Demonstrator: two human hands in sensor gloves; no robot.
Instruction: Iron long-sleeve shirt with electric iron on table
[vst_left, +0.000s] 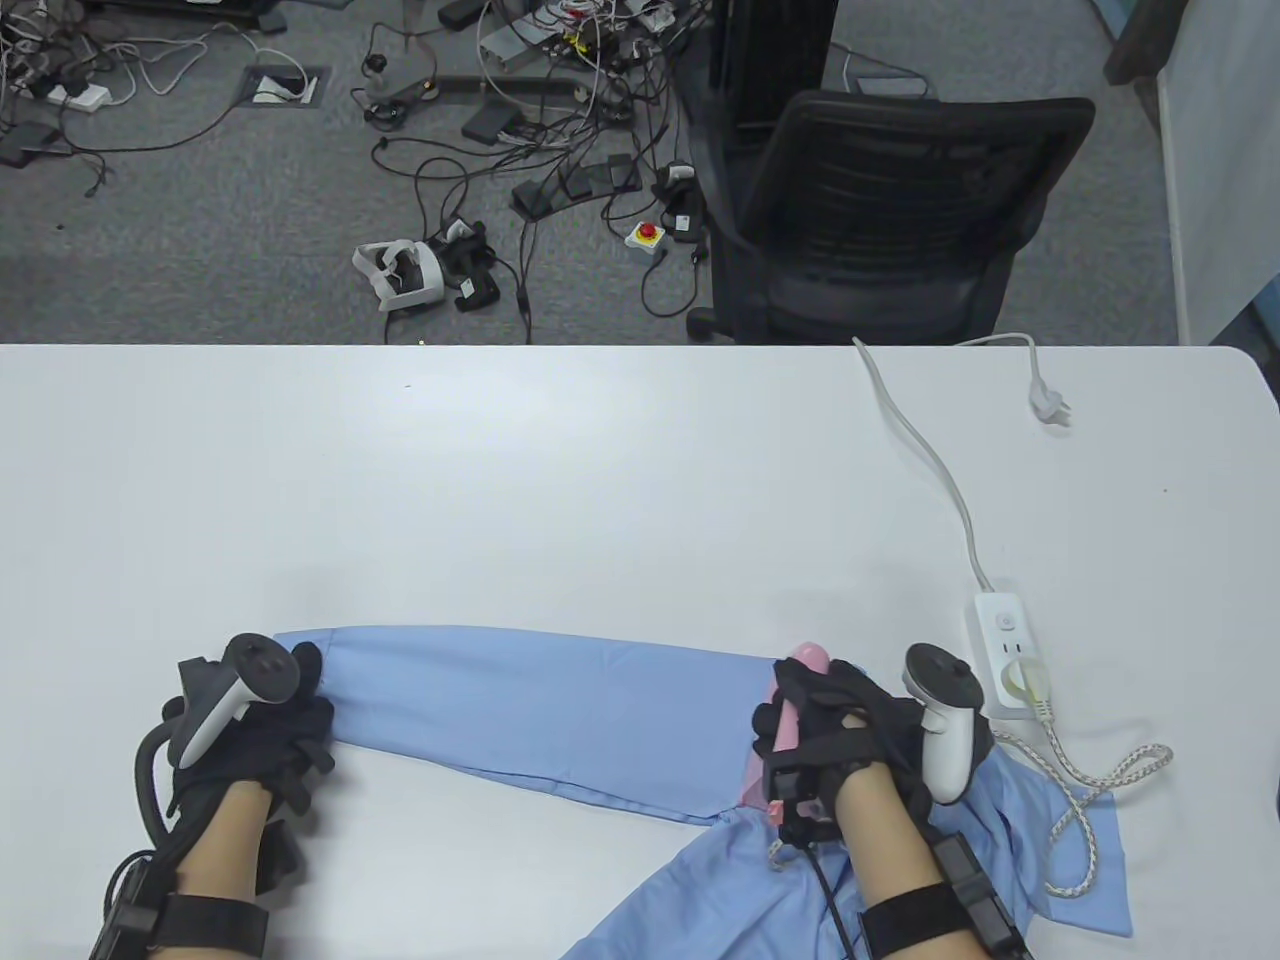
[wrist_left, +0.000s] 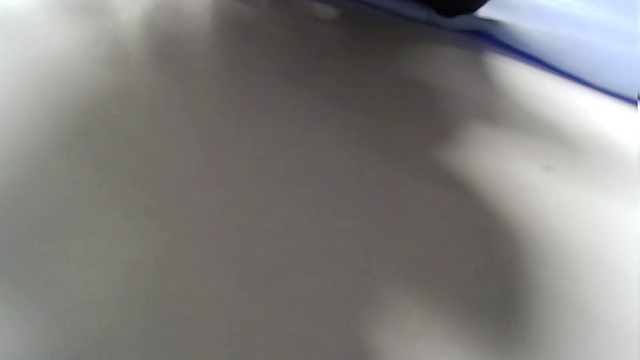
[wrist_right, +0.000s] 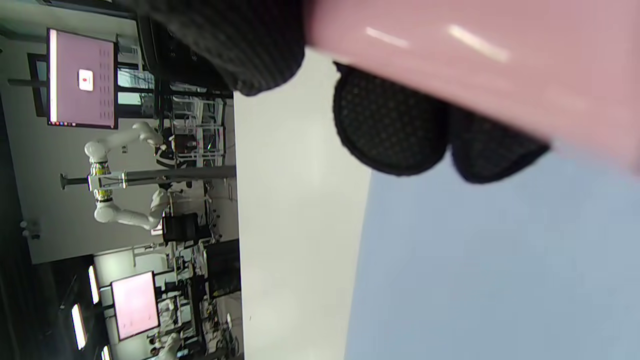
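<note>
A light blue long-sleeve shirt (vst_left: 560, 710) lies near the table's front edge, one sleeve stretched out to the left. My left hand (vst_left: 290, 715) rests on the sleeve's cuff end and holds it down; how its fingers lie is unclear. My right hand (vst_left: 815, 715) grips the handle of a pink electric iron (vst_left: 790, 720) that stands on the sleeve's shoulder end. In the right wrist view my gloved fingertips (wrist_right: 390, 130) curl under the pink iron (wrist_right: 475, 55) above the blue cloth (wrist_right: 500, 265). The left wrist view is blurred, showing table and a strip of blue shirt (wrist_left: 575, 45).
A white power strip (vst_left: 1005, 650) lies right of the iron, with the iron's braided cord (vst_left: 1090, 790) looping over the shirt and its own white cable (vst_left: 930, 450) running to the table's far edge. A black office chair (vst_left: 880, 220) stands beyond the table.
</note>
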